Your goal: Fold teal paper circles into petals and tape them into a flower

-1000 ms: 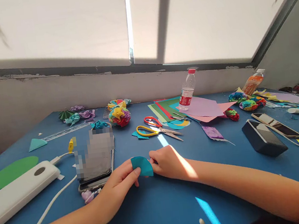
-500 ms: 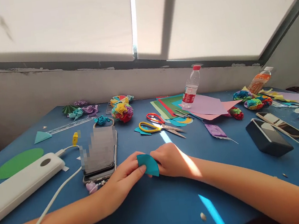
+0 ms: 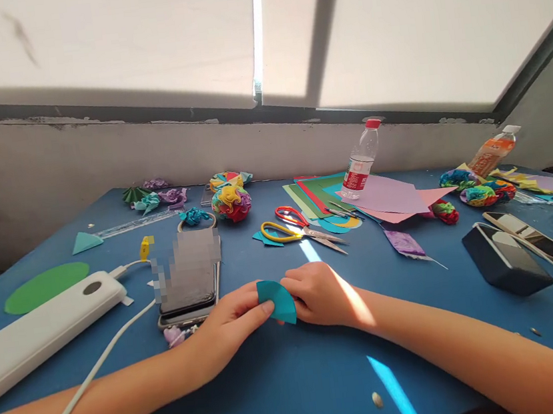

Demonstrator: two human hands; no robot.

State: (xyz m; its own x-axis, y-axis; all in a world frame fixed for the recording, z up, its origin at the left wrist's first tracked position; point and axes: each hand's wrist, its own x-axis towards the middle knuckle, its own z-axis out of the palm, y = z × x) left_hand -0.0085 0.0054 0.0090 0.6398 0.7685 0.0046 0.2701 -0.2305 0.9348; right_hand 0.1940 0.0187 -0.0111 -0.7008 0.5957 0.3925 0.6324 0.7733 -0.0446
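A teal paper wedge (image 3: 280, 304), shaped like a folded quarter circle, is held up between my two hands over the blue table. My left hand (image 3: 237, 319) pinches it, the thumb lying across its near face. Curled at the paper's right edge, my right hand (image 3: 320, 295) grips it there; its fingertips are partly hidden behind the paper. Scissors (image 3: 304, 232) with one yellow and one red handle loop lie beyond the hands, on scraps of teal paper (image 3: 266, 240). A phone (image 3: 189, 278) lies just left of my left hand.
A white power bank (image 3: 50, 335) with a cable (image 3: 95, 370) running over my left forearm is at left, near a green paper oval (image 3: 47, 287). A bottle (image 3: 362, 163) stands by coloured sheets (image 3: 391, 196). Paper balls (image 3: 232, 204) lie farther back; a dark box (image 3: 505, 259) sits right.
The view has shifted slightly, so everything on the table appears a little to the right. My hands keep nearly the same hold on the paper wedge.
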